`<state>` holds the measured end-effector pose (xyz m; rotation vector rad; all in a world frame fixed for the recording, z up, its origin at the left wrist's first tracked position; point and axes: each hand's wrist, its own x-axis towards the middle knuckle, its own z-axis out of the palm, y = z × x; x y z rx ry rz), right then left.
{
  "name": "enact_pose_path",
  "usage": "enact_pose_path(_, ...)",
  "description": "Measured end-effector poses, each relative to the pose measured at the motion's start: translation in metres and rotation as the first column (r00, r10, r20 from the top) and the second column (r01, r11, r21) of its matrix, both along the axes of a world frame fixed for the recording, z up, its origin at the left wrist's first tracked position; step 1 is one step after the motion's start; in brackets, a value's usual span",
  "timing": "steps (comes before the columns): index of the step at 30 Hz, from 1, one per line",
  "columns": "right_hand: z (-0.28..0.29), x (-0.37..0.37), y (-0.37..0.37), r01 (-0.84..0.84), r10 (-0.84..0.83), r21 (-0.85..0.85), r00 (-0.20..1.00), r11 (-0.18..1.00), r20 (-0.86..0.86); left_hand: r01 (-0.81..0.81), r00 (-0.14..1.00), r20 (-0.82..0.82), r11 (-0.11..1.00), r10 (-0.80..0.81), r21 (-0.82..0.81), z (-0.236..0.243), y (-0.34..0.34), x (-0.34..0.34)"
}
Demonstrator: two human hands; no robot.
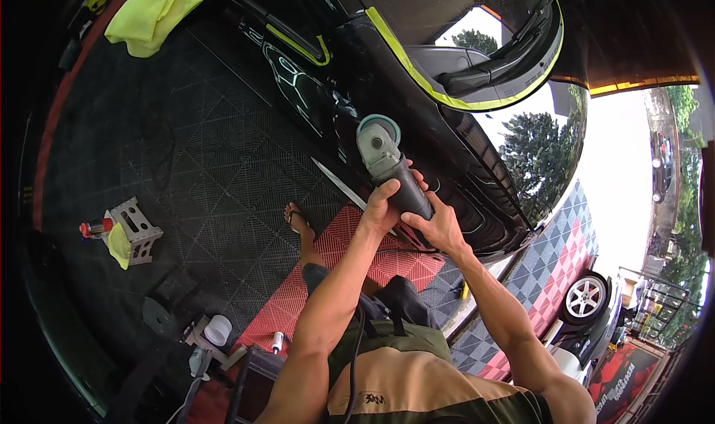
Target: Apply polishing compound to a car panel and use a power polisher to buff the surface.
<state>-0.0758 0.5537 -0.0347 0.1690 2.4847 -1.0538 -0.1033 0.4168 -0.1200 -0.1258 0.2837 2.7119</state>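
Note:
Both hands hold a rotary polisher (408, 192) with a grey metal head and a dark body. My left hand (381, 208) grips the body from the left, its thumb lying on top. My right hand (441, 227) is closed around the rear end, near the cord. The polisher's round, blue-green-rimmed pad (386, 124) is at the glossy black panel of a car (335, 59); whether it presses on the paint I cannot tell. Yellow-green masking tape (447, 100) edges the car's glass, and another taped strip (325, 52) runs by the side window.
A yellow-green towel (155, 14) hangs at the upper left. On the dark tiled floor stands a small step stool (137, 230) with a cloth and a red-capped bottle (93, 229). A white bottle (278, 342) stands lower down. The power cord (357, 357) runs over my body. Another car's wheel (586, 297) is at right.

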Motion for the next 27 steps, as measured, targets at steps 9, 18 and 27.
enact_pose_path(9,-0.001,-0.039,-0.059,-0.066,0.070,0.072,0.996,0.995,-0.061,-0.080,0.994,-0.063,0.991,0.087,0.104,-0.017,-0.048,-0.040)
enact_pose_path(18,-0.008,-0.051,-0.086,-0.021,0.024,0.021,0.992,1.000,-0.122,-0.053,0.992,-0.104,0.992,0.065,0.118,-0.023,-0.073,-0.060)
enact_pose_path(27,-0.010,-0.043,-0.079,-0.017,0.024,0.059,0.992,0.998,-0.124,-0.041,0.987,-0.150,0.997,0.051,0.072,-0.031,-0.069,-0.056)
